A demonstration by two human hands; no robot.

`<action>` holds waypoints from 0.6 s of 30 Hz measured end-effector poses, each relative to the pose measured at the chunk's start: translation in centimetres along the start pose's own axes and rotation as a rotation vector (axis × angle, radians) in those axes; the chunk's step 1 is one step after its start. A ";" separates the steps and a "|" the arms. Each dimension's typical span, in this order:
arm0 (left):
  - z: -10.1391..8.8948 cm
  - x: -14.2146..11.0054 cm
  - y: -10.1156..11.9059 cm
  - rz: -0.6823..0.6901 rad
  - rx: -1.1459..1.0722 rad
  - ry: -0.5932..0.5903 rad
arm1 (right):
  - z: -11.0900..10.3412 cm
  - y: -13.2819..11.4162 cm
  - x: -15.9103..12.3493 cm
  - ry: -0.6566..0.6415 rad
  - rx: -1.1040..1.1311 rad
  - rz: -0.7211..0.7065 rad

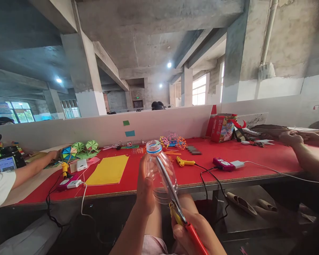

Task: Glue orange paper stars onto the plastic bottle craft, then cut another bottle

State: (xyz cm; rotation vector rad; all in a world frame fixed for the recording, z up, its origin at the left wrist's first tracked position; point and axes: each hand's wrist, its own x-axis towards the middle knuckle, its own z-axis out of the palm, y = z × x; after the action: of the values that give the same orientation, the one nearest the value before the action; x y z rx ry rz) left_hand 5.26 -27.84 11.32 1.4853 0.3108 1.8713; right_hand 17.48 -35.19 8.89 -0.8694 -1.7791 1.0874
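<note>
My left hand is wrapped round the side of a clear plastic bottle, which stands upright over my lap in front of the table edge. The bottle has a blue ring at its open neck. In my right hand is a pair of scissors with red and yellow handles. The long metal blades point up and to the left across the front of the bottle, close together. Whether the blades touch the plastic, I cannot tell.
On the red table lie yellow sheets, a yellow glue gun with a cord, a purple power box and colourful beaded ornaments. A red gift box stands behind. Co-workers' arms reach in from both sides.
</note>
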 end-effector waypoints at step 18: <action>0.2 0.7 0.3 -0.198 -0.037 0.053 | -0.2 2.4 1.6 -0.024 0.155 0.140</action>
State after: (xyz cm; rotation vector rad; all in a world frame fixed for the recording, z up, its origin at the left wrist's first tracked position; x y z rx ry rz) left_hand 5.31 -27.67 12.10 1.3311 0.4298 1.7511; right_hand 17.36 -32.79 7.26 -0.8988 -1.6478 1.3122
